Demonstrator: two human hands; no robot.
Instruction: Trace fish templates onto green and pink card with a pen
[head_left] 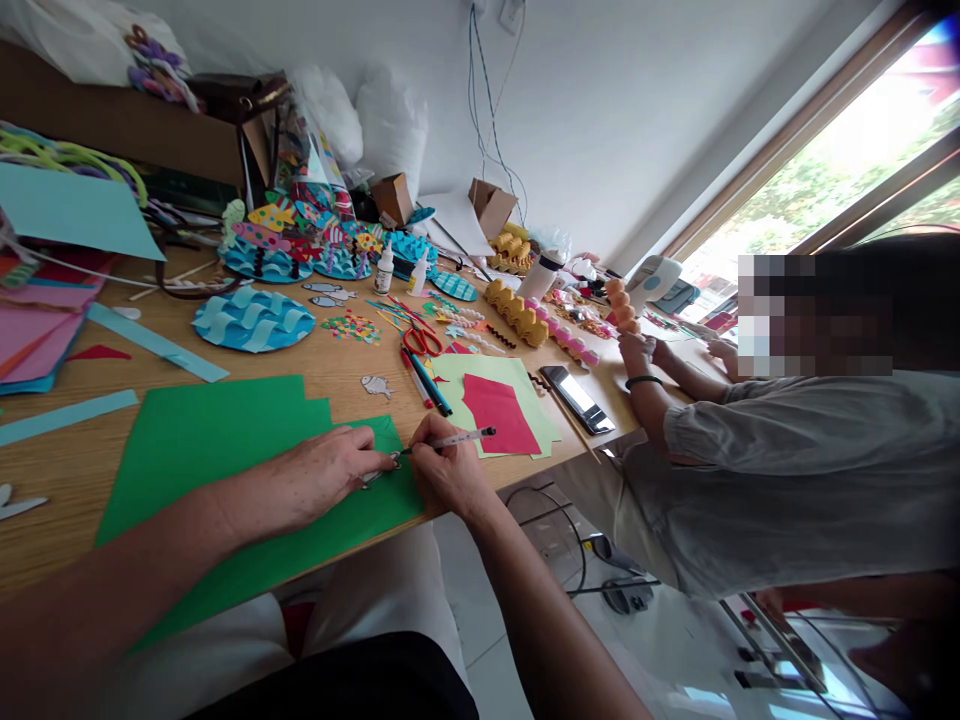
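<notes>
Green paper (217,440) lies at the table's front edge. My left hand (319,478) rests on it, its fingertips pressing on a small paper fish cutout (371,478) that they partly cover. In my right hand (444,462) is a slim pen (465,437), pinched between the fingers, its tip at the cutout's right end. Another fish cutout (376,385) lies on the wood behind the green paper. Right of my right hand, red paper (501,412) sits on light green paper (536,385).
Markers (427,380), red scissors (423,340), glue bottles (384,270) and a woven blue paper oval (253,318) stand or lie farther back. A phone (577,400) is on the right. Beyond it a person (787,470) holds an orange egg-carton strip (622,305).
</notes>
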